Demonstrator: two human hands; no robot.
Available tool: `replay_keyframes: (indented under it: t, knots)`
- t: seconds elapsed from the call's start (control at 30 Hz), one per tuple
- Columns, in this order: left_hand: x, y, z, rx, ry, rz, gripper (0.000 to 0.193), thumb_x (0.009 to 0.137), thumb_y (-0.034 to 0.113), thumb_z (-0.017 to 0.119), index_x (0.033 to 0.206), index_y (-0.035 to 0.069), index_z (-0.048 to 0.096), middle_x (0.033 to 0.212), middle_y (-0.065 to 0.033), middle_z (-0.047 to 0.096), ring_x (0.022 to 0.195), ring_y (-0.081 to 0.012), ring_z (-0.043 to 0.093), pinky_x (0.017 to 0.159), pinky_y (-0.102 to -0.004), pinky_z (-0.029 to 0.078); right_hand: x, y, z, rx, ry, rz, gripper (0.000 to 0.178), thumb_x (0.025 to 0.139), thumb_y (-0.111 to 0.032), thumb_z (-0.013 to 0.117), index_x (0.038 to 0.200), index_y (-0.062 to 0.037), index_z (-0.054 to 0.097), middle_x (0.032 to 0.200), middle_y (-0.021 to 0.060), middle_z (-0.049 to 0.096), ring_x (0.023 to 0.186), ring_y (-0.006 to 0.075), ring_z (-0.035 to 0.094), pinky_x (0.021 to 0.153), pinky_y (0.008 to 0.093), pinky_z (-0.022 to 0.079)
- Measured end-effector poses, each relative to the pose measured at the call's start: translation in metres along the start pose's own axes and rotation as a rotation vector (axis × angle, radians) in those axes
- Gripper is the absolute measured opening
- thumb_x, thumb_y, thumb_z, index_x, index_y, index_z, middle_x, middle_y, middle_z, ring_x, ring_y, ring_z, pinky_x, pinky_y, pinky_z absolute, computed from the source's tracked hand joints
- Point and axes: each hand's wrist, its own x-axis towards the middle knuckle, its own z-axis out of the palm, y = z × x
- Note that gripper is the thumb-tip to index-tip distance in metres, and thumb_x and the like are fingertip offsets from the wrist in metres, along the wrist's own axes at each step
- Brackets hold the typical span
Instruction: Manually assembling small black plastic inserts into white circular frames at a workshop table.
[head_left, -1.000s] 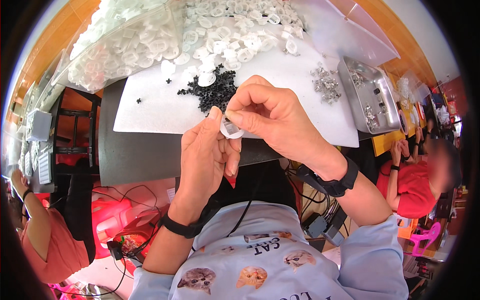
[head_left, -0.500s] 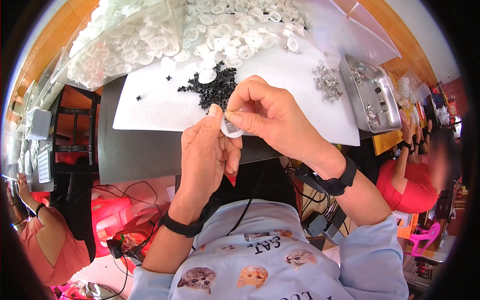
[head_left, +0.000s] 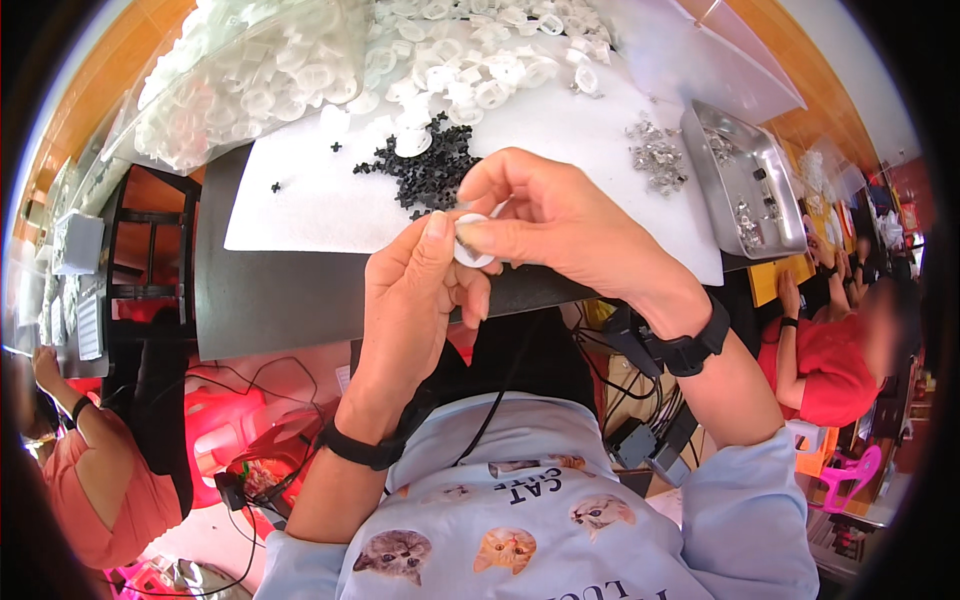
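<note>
A small round white plastic part (head_left: 473,258) is held between my two hands above the table's front edge. My left hand (head_left: 415,275) pinches its left side between thumb and fingers. From the right, the thumb of my right hand (head_left: 545,225) presses on the part's face, its fingers curled behind; whether it also holds a smaller piece is hidden. Just beyond lies a heap of small black cross-shaped pieces (head_left: 425,170) on a white foam sheet (head_left: 310,205). Farther back spreads a pile of white ring-shaped plastic parts (head_left: 440,75).
A clear bin (head_left: 240,100) full of white parts stands at the back left. To the right are a pile of small metal pieces (head_left: 657,160) and a metal tray (head_left: 745,180). Cables (head_left: 640,385) hang below the table. Other people sit at both sides.
The white part has turned to face me more and shifted slightly right. My right thumb has moved onto its face, and my right forearm has shifted a little right.
</note>
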Motion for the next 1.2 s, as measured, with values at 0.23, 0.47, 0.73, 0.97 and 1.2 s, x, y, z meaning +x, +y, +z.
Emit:
replay_keyframes:
  t: [0.23,0.47,0.73,0.97,1.2]
  knots:
    - [0.002,-0.004,-0.004,0.070,-0.034,0.018,0.034,0.100,0.024,0.043,0.114,-0.004,0.057,0.086,-0.0097,0.062,0.064,-0.0135,0.060,0.056,-0.0240,0.050,-0.012,-0.004,-0.001,-0.152,0.091,0.084,0.025,0.089,-0.020,0.064,0.076,-0.0008,0.056,0.058,-0.0030,0.048,0.058,0.0048,0.044,0.051,0.0216,0.036]
    - [-0.002,0.000,0.002,0.065,-0.001,0.002,0.029,0.096,0.009,0.043,0.117,-0.007,0.056,0.089,-0.0118,0.064,0.071,-0.0161,0.064,0.064,-0.0274,0.054,-0.013,0.000,0.002,-0.270,0.156,-0.030,0.028,0.090,-0.017,0.061,0.069,-0.0011,0.051,0.056,-0.0033,0.042,0.052,0.0051,0.033,0.044,0.0255,0.028]
    - [-0.003,-0.002,0.009,0.218,0.047,0.034,0.030,0.092,0.003,0.042,0.116,-0.008,0.057,0.090,-0.0119,0.065,0.072,-0.0147,0.064,0.066,-0.0272,0.055,-0.019,0.003,0.006,-0.395,0.187,-0.118,0.025,0.089,-0.013,0.059,0.070,0.0001,0.049,0.051,0.0051,0.047,0.046,0.0108,0.039,0.043,0.0287,0.033]
    - [-0.002,-0.002,0.008,0.183,0.063,0.032,0.029,0.089,0.001,0.044,0.110,-0.007,0.062,0.088,-0.0105,0.066,0.072,-0.0127,0.064,0.066,-0.0261,0.055,-0.022,0.004,0.007,-0.398,0.185,-0.155,0.024,0.089,-0.012,0.057,0.070,0.0002,0.048,0.051,0.0071,0.049,0.044,0.0130,0.042,0.043,0.0297,0.034]
    - [0.000,-0.002,0.011,0.201,0.072,0.027,0.028,0.089,0.002,0.045,0.109,-0.007,0.064,0.088,-0.0092,0.066,0.072,-0.0122,0.063,0.066,-0.0250,0.055,-0.025,0.006,0.007,-0.369,0.186,-0.132,0.019,0.092,-0.011,0.058,0.076,-0.0024,0.051,0.060,-0.0055,0.044,0.056,0.0015,0.036,0.047,0.0209,0.030]
